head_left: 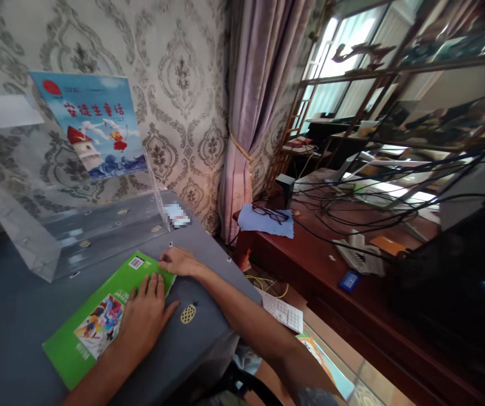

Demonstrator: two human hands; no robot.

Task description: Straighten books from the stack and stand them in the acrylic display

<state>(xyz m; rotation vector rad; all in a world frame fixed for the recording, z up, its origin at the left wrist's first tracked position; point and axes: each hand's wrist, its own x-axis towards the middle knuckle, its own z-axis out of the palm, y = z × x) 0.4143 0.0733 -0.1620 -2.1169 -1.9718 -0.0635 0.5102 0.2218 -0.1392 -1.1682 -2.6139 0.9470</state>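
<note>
A green book (98,316) lies flat on the grey tablecloth (14,349), back cover up with a barcode near its far corner. My left hand (145,316) rests flat on the book's right half, fingers stretched out. My right hand (179,262) touches the book's far right corner, fingers curled at its edge. Behind stands a clear acrylic rack (56,225) holding a blue picture book (92,124) upright against the wall.
A dark wooden desk (352,293) on the right carries glasses on a blue cloth (268,220), tangled cables, a phone and a monitor. A white keyboard (285,313) lies low between the tables. A purple curtain hangs in the corner.
</note>
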